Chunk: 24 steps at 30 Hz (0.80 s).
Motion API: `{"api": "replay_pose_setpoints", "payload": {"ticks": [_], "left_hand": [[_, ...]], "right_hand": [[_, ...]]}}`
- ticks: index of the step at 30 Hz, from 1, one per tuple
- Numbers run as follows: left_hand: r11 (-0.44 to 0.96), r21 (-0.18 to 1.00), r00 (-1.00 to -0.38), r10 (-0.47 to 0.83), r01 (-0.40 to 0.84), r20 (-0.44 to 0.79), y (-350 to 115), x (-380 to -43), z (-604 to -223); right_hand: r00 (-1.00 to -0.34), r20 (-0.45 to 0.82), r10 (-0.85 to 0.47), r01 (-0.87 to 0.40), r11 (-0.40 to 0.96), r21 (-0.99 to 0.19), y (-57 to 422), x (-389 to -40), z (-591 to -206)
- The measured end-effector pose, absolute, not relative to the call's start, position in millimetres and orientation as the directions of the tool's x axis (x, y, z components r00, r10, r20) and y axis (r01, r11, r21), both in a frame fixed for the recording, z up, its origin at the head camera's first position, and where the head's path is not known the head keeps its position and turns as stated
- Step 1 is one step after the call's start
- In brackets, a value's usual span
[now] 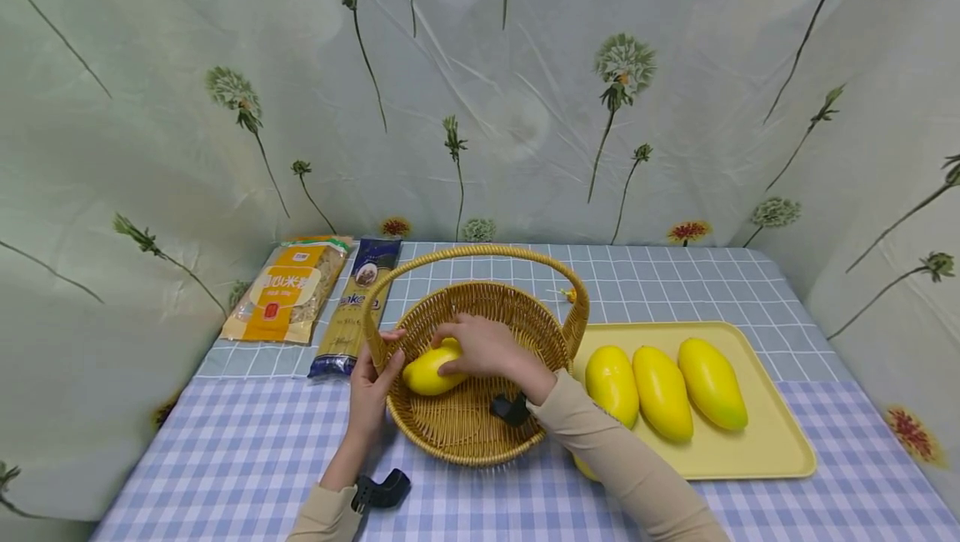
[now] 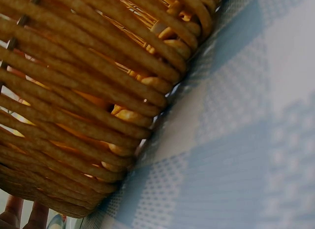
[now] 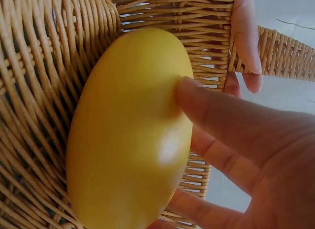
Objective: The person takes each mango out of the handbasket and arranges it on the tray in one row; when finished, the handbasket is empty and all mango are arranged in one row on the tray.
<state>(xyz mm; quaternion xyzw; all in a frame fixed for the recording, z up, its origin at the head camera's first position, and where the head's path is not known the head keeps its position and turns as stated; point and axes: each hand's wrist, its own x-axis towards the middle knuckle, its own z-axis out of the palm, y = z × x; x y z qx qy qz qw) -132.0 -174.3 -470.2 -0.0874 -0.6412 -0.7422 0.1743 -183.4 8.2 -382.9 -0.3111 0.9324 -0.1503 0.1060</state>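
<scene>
A woven wicker basket [image 1: 465, 434] with a tall arched handle stands mid-table. My left hand [image 1: 369, 396] grips its left rim at the foot of the handle, thumb inside. Down in the basket, on the left side, lies a yellow mango [image 1: 429, 373]. My right hand [image 1: 486, 348] reaches over the basket and holds that mango from above. The right wrist view shows the thumb [image 3: 202, 101] pressed on the mango [image 3: 128, 135], with other fingers around its far side. Only basket weave [image 2: 83, 91] and a few left fingertips [image 2: 34, 216] show in the left wrist view.
Right of the basket, a yellow tray [image 1: 772, 450] carries several mangoes [image 1: 663, 392], one mostly hidden by the right sleeve [image 1: 622, 467]. Behind on the left lie a grain bag [image 1: 281, 296] and a long pasta packet [image 1: 352, 317]. A checked cloth [image 1: 247, 450] covers the table.
</scene>
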Motion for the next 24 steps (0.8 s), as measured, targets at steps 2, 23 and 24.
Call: {"api": "replay_pose_setpoints", "payload": {"ticks": [2,23,24], "left_hand": [[-0.120,0.920,-0.923,-0.147,0.373,0.355,-174,-132,-470],[-0.124,0.916,-0.919,-0.157,0.381,0.361,-174,-132,-471],[-0.123,0.916,-0.919,-0.157,0.381,0.361,-174,-132,-471]], "right_hand": [[-0.781,-0.105,-0.615,-0.548,0.757,-0.356,9,-183,-384],[-0.781,-0.142,-0.609,-0.535,0.768,-0.353,20,-187,-385],[-0.782,-0.147,-0.605,-0.532,0.772,-0.348,20,-187,-385]]}}
